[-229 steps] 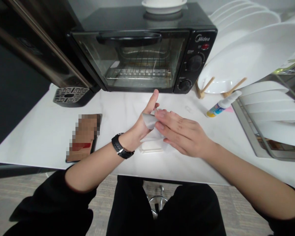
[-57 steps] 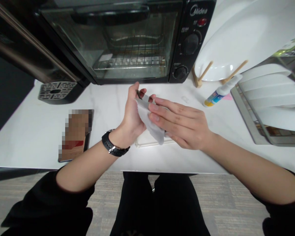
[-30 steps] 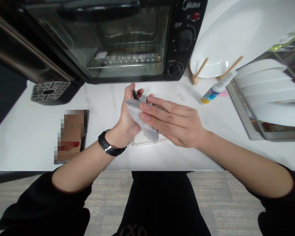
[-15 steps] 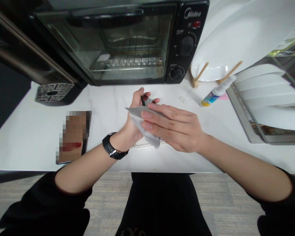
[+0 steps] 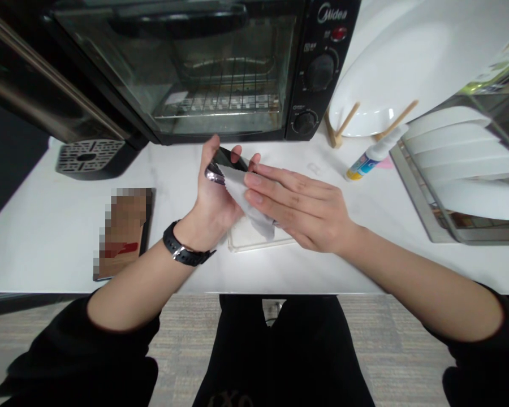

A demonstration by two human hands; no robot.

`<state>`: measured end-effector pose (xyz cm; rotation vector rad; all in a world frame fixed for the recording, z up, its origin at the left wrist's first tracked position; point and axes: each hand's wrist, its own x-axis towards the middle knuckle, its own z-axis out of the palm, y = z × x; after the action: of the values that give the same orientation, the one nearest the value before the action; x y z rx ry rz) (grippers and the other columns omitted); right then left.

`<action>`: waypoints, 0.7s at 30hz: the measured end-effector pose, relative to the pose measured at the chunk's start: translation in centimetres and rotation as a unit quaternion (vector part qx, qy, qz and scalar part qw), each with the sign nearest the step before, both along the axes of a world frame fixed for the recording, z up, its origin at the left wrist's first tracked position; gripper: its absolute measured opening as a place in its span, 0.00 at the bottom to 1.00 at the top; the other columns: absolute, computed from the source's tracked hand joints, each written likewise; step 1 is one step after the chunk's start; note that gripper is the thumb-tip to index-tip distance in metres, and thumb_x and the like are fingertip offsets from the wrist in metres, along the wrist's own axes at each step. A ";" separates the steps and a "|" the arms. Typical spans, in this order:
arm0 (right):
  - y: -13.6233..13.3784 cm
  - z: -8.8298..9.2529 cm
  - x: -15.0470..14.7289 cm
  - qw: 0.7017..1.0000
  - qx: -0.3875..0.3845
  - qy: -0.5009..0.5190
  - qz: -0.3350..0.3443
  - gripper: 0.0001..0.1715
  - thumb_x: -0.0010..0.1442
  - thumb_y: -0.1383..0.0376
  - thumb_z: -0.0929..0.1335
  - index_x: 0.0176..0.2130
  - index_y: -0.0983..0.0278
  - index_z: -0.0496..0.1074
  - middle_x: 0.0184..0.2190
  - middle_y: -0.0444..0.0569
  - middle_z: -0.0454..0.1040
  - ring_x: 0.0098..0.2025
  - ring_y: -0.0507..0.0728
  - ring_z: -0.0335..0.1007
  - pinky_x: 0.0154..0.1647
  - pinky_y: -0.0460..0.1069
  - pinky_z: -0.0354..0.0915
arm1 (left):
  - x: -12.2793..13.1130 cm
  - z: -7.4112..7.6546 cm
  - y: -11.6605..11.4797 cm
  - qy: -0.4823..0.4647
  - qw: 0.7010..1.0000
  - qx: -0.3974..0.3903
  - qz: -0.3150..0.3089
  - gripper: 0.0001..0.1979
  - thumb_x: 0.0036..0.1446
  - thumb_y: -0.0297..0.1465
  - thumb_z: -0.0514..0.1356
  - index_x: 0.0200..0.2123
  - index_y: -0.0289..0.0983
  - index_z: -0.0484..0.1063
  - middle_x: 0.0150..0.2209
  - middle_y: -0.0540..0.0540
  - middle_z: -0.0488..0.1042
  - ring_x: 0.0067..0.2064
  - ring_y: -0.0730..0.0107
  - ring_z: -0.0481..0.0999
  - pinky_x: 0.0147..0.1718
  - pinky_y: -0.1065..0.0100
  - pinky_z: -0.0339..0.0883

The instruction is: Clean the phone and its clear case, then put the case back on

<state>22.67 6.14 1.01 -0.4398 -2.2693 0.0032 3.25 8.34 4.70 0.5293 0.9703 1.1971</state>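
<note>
My left hand (image 5: 214, 198), with a black watch (image 5: 184, 249) on its wrist, grips a smartphone (image 5: 231, 160) with a dark, shiny face and a metallic edge. A grey wiping cloth (image 5: 248, 200) lies over the phone's near part. My right hand (image 5: 309, 209) presses this cloth against the phone with its fingers stretched out and together. The lower part of the phone is hidden behind the cloth and the right hand. Below both hands, a flat white tray-like item (image 5: 246, 244) rests on the counter, partly covered from view.
A black toaster oven (image 5: 186, 130) stands behind my hands, beside a machine with a drip grate (image 5: 91, 155). At left lies a flat device with a blurred screen (image 5: 125, 237). To the right are a spray bottle (image 5: 367, 160), a large white plate (image 5: 365, 107) and a dish rack (image 5: 419, 209).
My left hand has shifted left and slightly away from me, showing more of the phone. The cloth and right hand now lie lower along it; the white tray shows more.
</note>
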 end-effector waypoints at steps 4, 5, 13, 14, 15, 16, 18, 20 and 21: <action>0.0 -0.1 -0.1 0.999 0.030 0.014 0.012 0.37 0.78 0.66 0.60 0.80 0.54 0.47 0.75 0.41 0.66 0.79 0.55 0.56 0.77 0.59 0.68 | 0.1 0.1 0.0 -0.014 1.000 -0.011 0.002 0.20 0.61 0.53 0.66 0.31 0.44 0.72 0.31 0.46 0.80 0.49 0.56 0.83 0.44 0.61 0.78; 0.0 -0.1 -0.1 0.999 0.037 0.011 0.017 0.37 0.78 0.67 0.60 0.80 0.56 0.48 0.74 0.42 0.67 0.80 0.55 0.55 0.77 0.59 0.68 | 0.5 0.0 -0.1 -0.019 1.000 -0.021 0.005 0.20 0.62 0.53 0.65 0.31 0.44 0.72 0.31 0.46 0.79 0.48 0.57 0.83 0.45 0.62 0.78; -1.4 0.7 -0.2 0.998 -0.015 -0.011 0.054 0.37 0.77 0.63 0.60 0.80 0.55 0.50 0.73 0.45 0.69 0.79 0.58 0.55 0.78 0.59 0.65 | 2.8 -1.5 -0.8 -0.015 0.997 -0.072 -0.006 0.18 0.63 0.51 0.66 0.35 0.43 0.72 0.28 0.50 0.75 0.32 0.68 0.80 0.34 0.66 0.77; -1.5 0.8 -0.2 0.998 -0.016 -0.018 0.059 0.36 0.78 0.63 0.59 0.79 0.55 0.53 0.73 0.45 0.69 0.80 0.57 0.55 0.78 0.57 0.65 | 2.8 -1.6 -0.8 -0.004 0.998 -0.053 -0.016 0.19 0.62 0.52 0.67 0.36 0.43 0.73 0.28 0.50 0.75 0.31 0.67 0.80 0.32 0.66 0.77; -1.5 0.8 -0.3 0.998 -0.006 -0.021 0.062 0.34 0.78 0.62 0.58 0.78 0.55 0.55 0.73 0.44 0.69 0.80 0.57 0.54 0.78 0.57 0.64 | 2.9 -1.7 -0.7 0.009 0.999 -0.027 -0.028 0.20 0.62 0.54 0.67 0.38 0.44 0.74 0.29 0.50 0.76 0.31 0.66 0.80 0.31 0.65 0.77; -1.4 0.8 -0.3 0.998 0.005 -0.020 0.058 0.33 0.78 0.62 0.58 0.77 0.57 0.58 0.72 0.45 0.70 0.80 0.56 0.53 0.79 0.57 0.63 | 3.0 -1.7 -0.7 0.020 0.999 -0.001 -0.042 0.20 0.62 0.54 0.67 0.39 0.44 0.76 0.29 0.50 0.77 0.32 0.65 0.81 0.32 0.64 0.77; -1.1 0.6 -0.4 0.999 0.030 -0.007 0.041 0.33 0.78 0.63 0.58 0.77 0.60 0.59 0.72 0.47 0.71 0.81 0.56 0.51 0.81 0.59 0.58 | 3.2 -1.7 -0.7 0.035 0.995 0.049 -0.075 0.18 0.63 0.54 0.65 0.42 0.46 0.77 0.30 0.49 0.77 0.37 0.61 0.84 0.35 0.62 0.79; -0.6 0.3 -0.3 0.999 0.040 0.012 0.016 0.34 0.77 0.64 0.59 0.78 0.61 0.56 0.72 0.48 0.71 0.81 0.58 0.52 0.81 0.62 0.57 | 3.2 -1.6 -0.9 0.064 0.988 0.093 -0.101 0.13 0.65 0.50 0.64 0.42 0.48 0.79 0.33 0.49 0.79 0.43 0.59 0.85 0.37 0.62 0.80; -0.2 0.2 -0.1 0.999 0.037 0.022 -0.002 0.35 0.77 0.65 0.59 0.78 0.60 0.55 0.72 0.48 0.71 0.81 0.59 0.52 0.81 0.64 0.57 | 3.1 -1.5 -1.0 0.085 0.985 0.109 -0.107 0.10 0.64 0.46 0.66 0.41 0.48 0.79 0.34 0.50 0.80 0.45 0.59 0.85 0.37 0.62 0.80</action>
<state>22.59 5.93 1.20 -0.4014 -2.2175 -0.0719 6.37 7.35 3.17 0.9004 0.9037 1.0816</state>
